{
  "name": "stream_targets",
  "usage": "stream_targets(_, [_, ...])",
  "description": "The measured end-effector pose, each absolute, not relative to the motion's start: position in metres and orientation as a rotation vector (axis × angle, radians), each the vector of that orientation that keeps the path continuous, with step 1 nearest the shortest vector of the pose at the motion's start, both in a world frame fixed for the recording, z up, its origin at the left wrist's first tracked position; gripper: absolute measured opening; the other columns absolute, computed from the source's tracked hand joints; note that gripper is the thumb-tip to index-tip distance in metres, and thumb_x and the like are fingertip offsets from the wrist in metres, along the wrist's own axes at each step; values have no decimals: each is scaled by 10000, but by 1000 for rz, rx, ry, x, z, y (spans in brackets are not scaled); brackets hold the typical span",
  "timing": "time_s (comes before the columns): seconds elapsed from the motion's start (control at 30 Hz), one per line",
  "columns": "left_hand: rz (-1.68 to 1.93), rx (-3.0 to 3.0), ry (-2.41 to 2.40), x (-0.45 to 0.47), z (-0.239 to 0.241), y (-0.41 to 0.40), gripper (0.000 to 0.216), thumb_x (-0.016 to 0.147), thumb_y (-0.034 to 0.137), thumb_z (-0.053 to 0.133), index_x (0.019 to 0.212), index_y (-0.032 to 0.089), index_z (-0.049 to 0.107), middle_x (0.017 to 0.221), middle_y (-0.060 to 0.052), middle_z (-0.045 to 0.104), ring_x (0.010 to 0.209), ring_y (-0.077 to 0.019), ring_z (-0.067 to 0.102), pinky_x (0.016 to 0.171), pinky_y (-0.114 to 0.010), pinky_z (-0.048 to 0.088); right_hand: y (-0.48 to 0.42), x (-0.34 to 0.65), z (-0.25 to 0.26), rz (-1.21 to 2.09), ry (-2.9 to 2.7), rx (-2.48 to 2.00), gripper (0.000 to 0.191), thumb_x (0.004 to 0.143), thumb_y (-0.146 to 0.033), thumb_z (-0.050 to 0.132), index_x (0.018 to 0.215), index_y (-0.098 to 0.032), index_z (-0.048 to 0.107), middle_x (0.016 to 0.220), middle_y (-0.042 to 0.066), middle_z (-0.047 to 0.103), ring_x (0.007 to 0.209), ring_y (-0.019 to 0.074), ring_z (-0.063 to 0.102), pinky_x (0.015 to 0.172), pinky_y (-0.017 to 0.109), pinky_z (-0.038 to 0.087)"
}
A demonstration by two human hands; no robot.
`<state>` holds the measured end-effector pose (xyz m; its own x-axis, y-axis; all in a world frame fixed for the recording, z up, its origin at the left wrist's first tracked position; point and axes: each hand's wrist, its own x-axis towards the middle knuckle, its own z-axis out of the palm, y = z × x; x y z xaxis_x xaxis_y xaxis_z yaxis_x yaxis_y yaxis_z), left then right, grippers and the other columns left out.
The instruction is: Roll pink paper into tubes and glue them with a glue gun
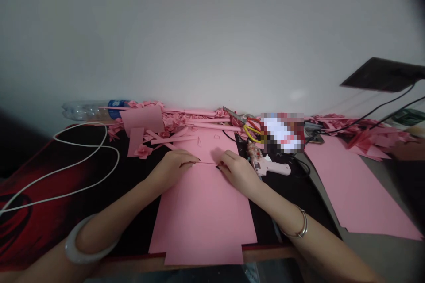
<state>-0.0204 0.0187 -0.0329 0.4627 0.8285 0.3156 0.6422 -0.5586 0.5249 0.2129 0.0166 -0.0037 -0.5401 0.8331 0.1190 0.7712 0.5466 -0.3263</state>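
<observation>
Here, the left hand (pixel 172 166) and the right hand (pixel 236 171) each pinch the far edge of a pink sheet (pixel 202 216), fingertips closed on a narrow fold that runs straight between them. The sheet lies flat on a black-and-red mat (pixel 49 212), its near end overhanging the table edge. Step in hand, by appearance: a fold being formed or flattened along the sheet's far edge. A further pass along that line would call for even pressure from both hands, so that the fold stays straight. Just right of the right hand lies a glue gun (pixel 271 167); beyond it, scissors (pixel 251 131). Paper scraps (pixel 172 124) lie by the wall, a bottle (pixel 89 110) at left, a white cable (pixel 83 155) on the mat, and a second sheet (pixel 358 190) well apart at right.
</observation>
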Motion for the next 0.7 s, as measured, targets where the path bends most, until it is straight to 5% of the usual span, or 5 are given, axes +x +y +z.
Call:
stream_targets(0.4, [555,2651,1122,-23,-13,15,313,888,89,402,834,171,699,790,-51,639,759,-165,581,695,-271,453,9,217,-9,259,-2573,-1122,181,890,-113,482,883,-175,653,906,74,592,825,168,590,723,274,496])
stream_targets(0.7, [411,2747,1024,-24,-11,10,268,823,11,398,783,143,627,880,-61,593,820,-170,540,753,-287,429,0,223,-10,240,-2648,-1039,207,892,-104,469,960,-138,661,1015,111,573,871,189,586,766,321,526])
